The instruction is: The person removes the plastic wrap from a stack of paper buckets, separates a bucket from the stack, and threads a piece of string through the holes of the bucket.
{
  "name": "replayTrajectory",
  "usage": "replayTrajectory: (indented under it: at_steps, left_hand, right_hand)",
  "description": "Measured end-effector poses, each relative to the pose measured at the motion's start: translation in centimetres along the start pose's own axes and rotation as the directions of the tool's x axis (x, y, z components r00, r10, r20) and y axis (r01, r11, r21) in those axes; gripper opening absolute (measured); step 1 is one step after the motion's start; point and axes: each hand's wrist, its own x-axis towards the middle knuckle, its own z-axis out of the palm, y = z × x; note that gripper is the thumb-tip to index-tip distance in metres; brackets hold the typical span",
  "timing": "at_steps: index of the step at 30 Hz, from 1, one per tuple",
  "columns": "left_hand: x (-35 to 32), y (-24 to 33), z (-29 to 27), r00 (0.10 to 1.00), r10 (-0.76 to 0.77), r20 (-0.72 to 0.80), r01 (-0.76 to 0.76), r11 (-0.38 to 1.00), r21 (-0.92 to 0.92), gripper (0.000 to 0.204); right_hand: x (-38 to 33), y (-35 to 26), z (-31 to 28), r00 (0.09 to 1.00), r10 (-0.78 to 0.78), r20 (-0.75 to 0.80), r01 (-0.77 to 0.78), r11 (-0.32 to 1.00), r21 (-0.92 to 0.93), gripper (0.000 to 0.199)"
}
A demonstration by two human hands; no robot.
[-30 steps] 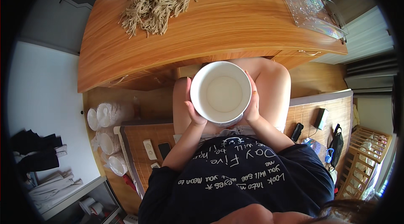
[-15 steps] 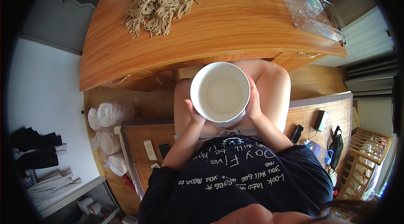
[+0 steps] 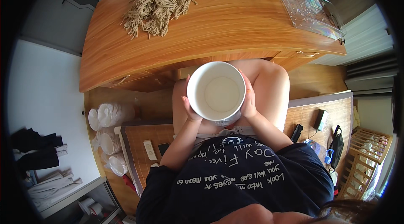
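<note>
Above my lap I hold a white paper tub (image 3: 222,93), its round mouth turned up toward me and its inside bare. Clear plastic wrap (image 3: 227,121) shows under its near rim. My left hand (image 3: 191,109) is closed around the tub's left side, with some fingertips at the rim. On the other side my right hand (image 3: 249,100) grips the wall, fingers along the upper right rim. Most of the tub's outer wall is hidden beneath the rim. A heap of beige cords (image 3: 162,3) lies on the wooden desk (image 3: 227,22) ahead of me.
A clear plastic box (image 3: 313,13) stands at the desk's right end. Wrapped stacks of white tubs (image 3: 113,114) lie on the floor at left. A power strip (image 3: 150,150), a dark phone and a small box (image 3: 321,120) rest on the mat-covered seat around me.
The tub has shifted slightly to the left in my hands. My left fingers now show higher along its left side. The cords and box stay where they were.
</note>
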Motion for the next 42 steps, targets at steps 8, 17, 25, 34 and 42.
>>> replayTrajectory:
  at_steps: [8, 17, 25, 34, 42]
  left_hand:
    - [1.8, 1.7, 2.5, 0.988, -0.157, -0.004, 0.139, 0.860, 0.492, 0.036]
    - [1.2, -2.3, -0.8, 0.985, -0.080, -0.156, 0.139, 0.898, 0.417, 0.033]
    - [1.6, -1.7, -1.6, 0.997, 0.019, -0.072, 0.037, 0.713, 0.701, 0.032]
    - [0.1, -4.8, -5.7, 0.946, -0.231, -0.228, 0.297, 0.899, 0.321, 0.039]
    - [1.1, -3.7, -6.5, 0.850, -0.526, -0.021, 0.499, 0.793, 0.349, 0.042]
  right_hand:
    - [-0.7, 1.6, -0.4, 0.997, 0.081, -0.001, -0.081, 0.996, -0.038, 0.068]
    - [-1.0, 1.7, -0.6, 0.924, 0.283, -0.257, -0.327, 0.932, -0.153, 0.046]
    - [-0.9, 2.8, -1.3, 0.879, 0.367, -0.305, -0.430, 0.887, -0.171, 0.033]
    - [-1.5, 4.1, -0.6, 0.701, 0.620, -0.352, -0.597, 0.781, 0.185, 0.042]
    - [-0.6, 5.3, -2.4, 0.353, 0.932, -0.087, -0.741, 0.335, 0.582, 0.038]
